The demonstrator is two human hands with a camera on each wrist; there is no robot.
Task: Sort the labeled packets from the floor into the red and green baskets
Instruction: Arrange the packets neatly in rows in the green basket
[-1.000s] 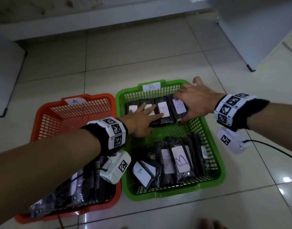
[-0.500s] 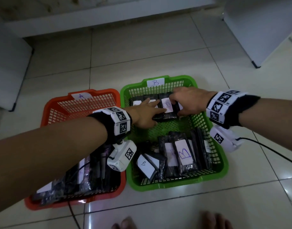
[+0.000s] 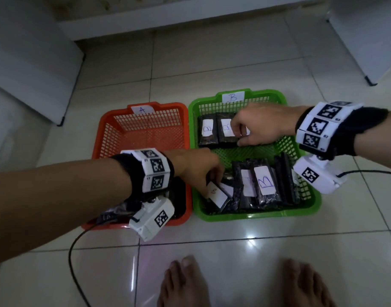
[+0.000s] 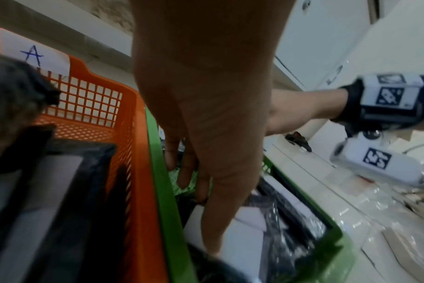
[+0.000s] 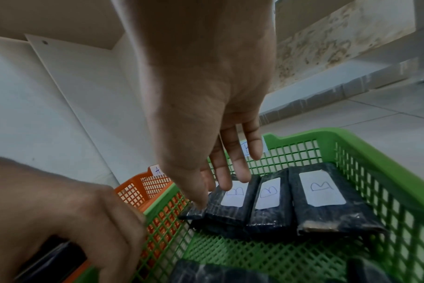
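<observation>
Your left hand [image 3: 196,167] now pinches a packet [image 3: 216,194] at the green basket's [image 3: 252,216] near-left corner, while your right hand [image 3: 263,125] rests loose-fingered on far-edge packets [image 5: 232,201].

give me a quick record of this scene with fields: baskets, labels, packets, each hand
red basket: on the tiled floor, tag reads A, dark packets at its near end
green basket: right of the red one, touching it, tag reads B
far row of packets: flat in the green basket, labels read B
near pile of packets: green basket, visible labels read B
left hand: reaching into the near pile, fingers at a white-labelled packet
right hand: over the far row, fingers extended, touching packets
</observation>
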